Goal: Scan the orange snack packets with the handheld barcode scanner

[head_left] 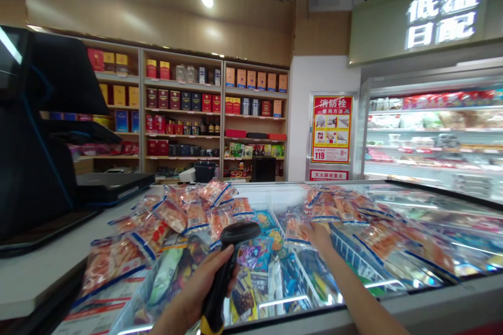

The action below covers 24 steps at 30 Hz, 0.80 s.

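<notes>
My left hand (202,277) is closed round the grip of a black barcode scanner (230,251) with a yellow patch at its base, held upright over the freezer. Further right, my right hand (320,234) reaches over the glass and grips the edge of a clear plastic food packet (295,227) with orange-pink contents and a blue border; its fingertips are partly hidden and a little blurred. Similar packets (173,212) are heaped to the left of the scanner. Another pile of packets (338,205) lies just beyond my right hand.
A chest freezer (271,199) with wire baskets holds colourful frozen bags (255,254). To the left stands a black till (43,141) on a white counter (47,272). Shelves of boxed goods (181,99) line the back wall, and an upright chiller (432,136) is on the right.
</notes>
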Each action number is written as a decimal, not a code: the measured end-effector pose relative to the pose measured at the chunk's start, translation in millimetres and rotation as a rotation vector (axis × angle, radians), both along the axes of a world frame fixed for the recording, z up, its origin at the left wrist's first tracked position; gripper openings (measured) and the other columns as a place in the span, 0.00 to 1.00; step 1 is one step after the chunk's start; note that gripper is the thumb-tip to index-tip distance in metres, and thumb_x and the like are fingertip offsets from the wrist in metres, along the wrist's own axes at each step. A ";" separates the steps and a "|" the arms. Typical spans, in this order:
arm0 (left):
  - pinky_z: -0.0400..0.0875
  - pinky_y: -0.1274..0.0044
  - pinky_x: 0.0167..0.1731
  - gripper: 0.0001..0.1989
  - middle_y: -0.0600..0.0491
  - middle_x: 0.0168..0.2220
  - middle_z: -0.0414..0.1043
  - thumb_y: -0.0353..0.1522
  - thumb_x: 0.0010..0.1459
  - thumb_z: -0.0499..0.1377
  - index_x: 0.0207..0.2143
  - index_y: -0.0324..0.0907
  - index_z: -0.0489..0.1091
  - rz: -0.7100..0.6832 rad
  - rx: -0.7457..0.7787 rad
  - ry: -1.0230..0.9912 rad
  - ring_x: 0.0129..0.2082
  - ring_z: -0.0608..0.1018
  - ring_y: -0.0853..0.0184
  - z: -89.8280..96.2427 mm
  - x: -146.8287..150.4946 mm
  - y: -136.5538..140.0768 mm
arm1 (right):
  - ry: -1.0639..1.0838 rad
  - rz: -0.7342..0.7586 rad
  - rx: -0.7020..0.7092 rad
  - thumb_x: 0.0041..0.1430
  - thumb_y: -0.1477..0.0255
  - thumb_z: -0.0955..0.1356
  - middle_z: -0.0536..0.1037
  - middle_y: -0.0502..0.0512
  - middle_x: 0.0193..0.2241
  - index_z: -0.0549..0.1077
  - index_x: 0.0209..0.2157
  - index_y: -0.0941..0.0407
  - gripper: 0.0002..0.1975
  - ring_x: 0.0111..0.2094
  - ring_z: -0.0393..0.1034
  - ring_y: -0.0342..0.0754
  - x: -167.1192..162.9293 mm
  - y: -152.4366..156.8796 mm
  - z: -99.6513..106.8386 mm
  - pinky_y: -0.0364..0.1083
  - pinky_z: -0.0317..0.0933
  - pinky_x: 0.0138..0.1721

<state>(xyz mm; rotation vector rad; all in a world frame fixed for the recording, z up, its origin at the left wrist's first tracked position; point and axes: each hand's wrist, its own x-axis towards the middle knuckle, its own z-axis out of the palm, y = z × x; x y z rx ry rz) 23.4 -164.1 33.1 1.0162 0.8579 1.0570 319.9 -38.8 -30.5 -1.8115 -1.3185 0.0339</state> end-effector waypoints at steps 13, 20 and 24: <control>0.57 0.84 0.15 0.15 0.58 0.17 0.63 0.43 0.45 0.54 0.22 0.39 0.61 -0.027 0.067 0.127 0.14 0.64 0.77 10.6 3.4 -5.8 | 0.390 0.194 0.478 0.44 0.65 0.61 0.70 0.52 0.23 0.66 0.40 0.62 0.22 0.24 0.63 0.43 -37.9 4.0 16.8 0.43 0.58 0.27; 0.57 0.83 0.15 0.15 0.59 0.17 0.63 0.43 0.46 0.54 0.23 0.39 0.61 -0.020 0.138 0.110 0.14 0.63 0.77 12.8 2.0 -2.0 | 0.358 0.188 0.454 0.44 0.63 0.60 0.71 0.54 0.24 0.66 0.40 0.63 0.23 0.25 0.64 0.45 -55.3 1.1 18.6 0.43 0.58 0.28; 0.57 0.83 0.15 0.16 0.59 0.15 0.62 0.44 0.45 0.53 0.20 0.39 0.60 0.071 0.191 0.147 0.13 0.63 0.77 9.9 -1.2 6.9 | 0.325 0.137 0.356 0.45 0.64 0.58 0.72 0.55 0.23 0.66 0.40 0.63 0.22 0.25 0.65 0.47 -76.0 5.2 14.9 0.44 0.57 0.28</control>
